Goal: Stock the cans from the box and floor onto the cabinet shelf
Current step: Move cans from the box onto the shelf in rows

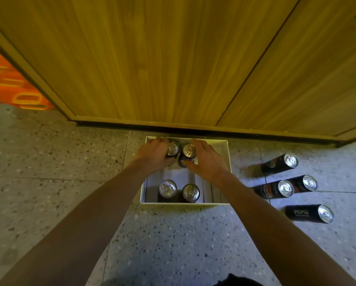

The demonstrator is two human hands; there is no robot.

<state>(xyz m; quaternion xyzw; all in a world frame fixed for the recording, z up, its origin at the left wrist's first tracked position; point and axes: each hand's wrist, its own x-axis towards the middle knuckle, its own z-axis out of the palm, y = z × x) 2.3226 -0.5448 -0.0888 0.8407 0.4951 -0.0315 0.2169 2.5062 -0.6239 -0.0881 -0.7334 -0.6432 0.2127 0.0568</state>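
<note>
A white open box (224, 153) sits on the floor in front of the wooden cabinet (152, 58), whose doors are shut. Inside it stand black cans with silver tops. My left hand (154, 155) wraps around the far left can (172, 148). My right hand (206, 159) wraps around the far right can (188, 150). Two more cans (168, 188) (191, 192) stand at the near side of the box. Several black cans stand on the floor to the right, among them one (280, 163) near the cabinet and one labelled Pepsi (309, 213).
The floor is speckled grey terrazzo tile (49, 162). An orange patterned object (14, 85) lies at the far left beside the cabinet's side. A dark gap runs under the cabinet doors (193, 130).
</note>
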